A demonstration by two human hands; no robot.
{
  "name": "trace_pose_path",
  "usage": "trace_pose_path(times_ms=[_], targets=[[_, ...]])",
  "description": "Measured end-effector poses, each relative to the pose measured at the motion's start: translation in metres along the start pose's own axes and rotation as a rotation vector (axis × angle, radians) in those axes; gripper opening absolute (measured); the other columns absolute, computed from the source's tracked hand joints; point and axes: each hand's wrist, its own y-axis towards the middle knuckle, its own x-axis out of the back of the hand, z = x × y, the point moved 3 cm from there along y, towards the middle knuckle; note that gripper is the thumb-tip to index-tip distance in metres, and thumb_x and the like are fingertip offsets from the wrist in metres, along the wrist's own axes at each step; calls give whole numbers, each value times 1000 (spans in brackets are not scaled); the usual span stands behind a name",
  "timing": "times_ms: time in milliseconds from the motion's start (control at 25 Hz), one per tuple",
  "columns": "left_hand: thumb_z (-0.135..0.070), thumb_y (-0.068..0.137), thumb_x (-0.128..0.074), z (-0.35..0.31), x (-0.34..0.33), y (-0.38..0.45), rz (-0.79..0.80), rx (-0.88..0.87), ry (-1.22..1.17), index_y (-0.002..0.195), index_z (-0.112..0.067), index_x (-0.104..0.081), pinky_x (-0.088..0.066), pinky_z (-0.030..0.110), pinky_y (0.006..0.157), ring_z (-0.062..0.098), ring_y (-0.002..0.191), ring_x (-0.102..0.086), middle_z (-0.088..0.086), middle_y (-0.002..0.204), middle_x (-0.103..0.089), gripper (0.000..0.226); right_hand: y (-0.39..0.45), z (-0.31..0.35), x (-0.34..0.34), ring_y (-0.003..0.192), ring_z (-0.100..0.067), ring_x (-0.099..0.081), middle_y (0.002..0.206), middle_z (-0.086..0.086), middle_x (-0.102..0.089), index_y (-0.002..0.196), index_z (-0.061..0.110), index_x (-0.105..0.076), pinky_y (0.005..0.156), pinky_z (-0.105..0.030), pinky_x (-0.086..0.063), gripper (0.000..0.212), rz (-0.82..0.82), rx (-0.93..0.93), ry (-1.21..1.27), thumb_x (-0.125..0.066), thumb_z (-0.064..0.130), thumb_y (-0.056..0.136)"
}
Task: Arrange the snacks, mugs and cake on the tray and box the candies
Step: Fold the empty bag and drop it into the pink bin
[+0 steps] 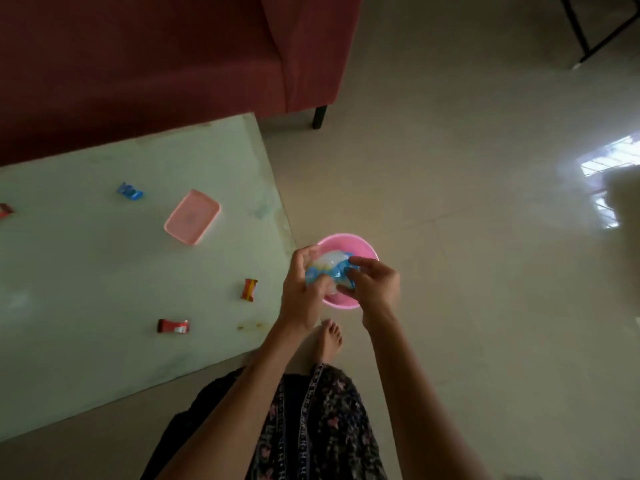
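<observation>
Bench [104,271] at left, sofa [138,64] behind it. On bench: tray [192,216] toward the far right, one candy [130,191] left of tray, two candies [249,289] [173,326] nearer. Bowl [363,247] just off the bench's right edge, above the floor [485,237], snack packet [329,271] over it.

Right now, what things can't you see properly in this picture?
- Blue and white packet: head view, both hands' fingers cover most of it; print blurred.
- Pink bowl: the left hand and right hand hide its inside.
- Red candy: cut off by the left edge.
- Pink tray: markings inside too blurred to read.
</observation>
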Motion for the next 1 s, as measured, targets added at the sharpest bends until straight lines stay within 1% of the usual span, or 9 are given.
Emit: trace_pose_path(times_ms=[80,160,240,320,520,680,720,880,1000], targets=[[-22,72,-55,13,-6,25,-123,82,-24,105,-22,-52,-42,5,62,7,94,-56,2,113,-58,33,37,-20,4,70,-19,-68,108,-9,-65,101,4,-72,60,-34,-62,22,-121,1,-31,-68,-3,80],[-22,77,-55,28,-14,49,-202,122,-13,101,-16,-57,-41,1,56,9,90,-58,6,109,-62,25,70,-38,3,87,-26,-69,115,-11,-66,104,10,-73,79,-40,-59,26,-196,14,-130,-66,0,82],[-15,85,-54,47,-26,66,-253,143,11,101,-12,-60,-41,-2,53,2,82,-57,5,105,-64,17,97,-55,-2,104,-28,-64,122,-12,-64,109,13,-71,93,-35,-51,30,-185,62,-298,-63,1,83],[-11,87,-53,65,-34,77,-280,177,9,102,-10,-61,-43,0,55,5,82,-58,3,102,-64,17,117,-70,-9,118,-27,-56,131,-11,-55,114,13,-68,102,-30,-41,34,-117,118,-454,-58,-1,85],[-6,88,-50,98,-37,90,-247,214,-7,94,-15,-62,-50,31,83,18,97,-63,0,100,-66,16,168,-109,-22,132,-31,-42,149,-11,-31,122,10,-62,113,-38,-31,44,85,185,-668,-50,-10,84],[-7,88,-51,105,-34,96,-246,174,-37,89,-20,-63,-52,30,79,16,92,-65,-2,95,-68,18,208,-128,-31,145,-29,-20,150,-8,-37,120,12,-64,121,-39,2,44,293,218,-869,-48,-8,85],[-7,88,-51,107,-33,97,-246,177,-46,86,-22,-63,-52,29,77,14,89,-65,-4,92,-68,19,214,-131,-32,146,-30,-16,149,-6,-39,120,14,-65,120,-39,4,45,333,198,-876,-46,-8,86],[-7,87,-51,107,-28,100,-268,176,-75,83,-24,-61,-52,24,70,16,88,-65,-2,91,-68,21,216,-122,-28,143,-33,-23,148,-8,-42,120,20,-65,118,-48,-19,49,269,166,-716,-40,-7,88],[-9,87,-52,103,-24,98,-293,169,-56,87,-21,-60,-49,24,68,21,93,-66,7,101,-69,14,203,-108,-23,137,-33,-35,147,-10,-44,126,19,-60,115,-46,-26,48,242,144,-638,-41,-2,88]])
